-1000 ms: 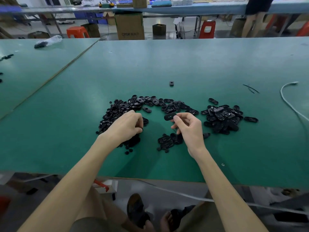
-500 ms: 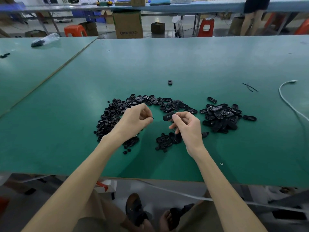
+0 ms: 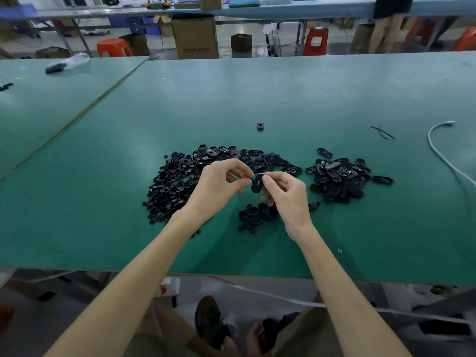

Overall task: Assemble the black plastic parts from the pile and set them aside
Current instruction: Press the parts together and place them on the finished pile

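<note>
You hold the oval black part (image 3: 257,183) pinched upright in your right grip (image 3: 286,197), above the bench (image 3: 103,228); it is glossy, with a slot in its face. Your left grip (image 3: 219,186) has lifted off the loose pile (image 3: 170,191) to its left and now pinches a small piece (image 3: 251,182), mostly hidden, against the oval, so mating looks about to begin. The heap (image 3: 340,179), probably the finished parts, lies right of your right grip.

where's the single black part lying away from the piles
In the head view, the single black part lies alone on the green table, just beyond the middle pile, near the centre of the frame.
</note>
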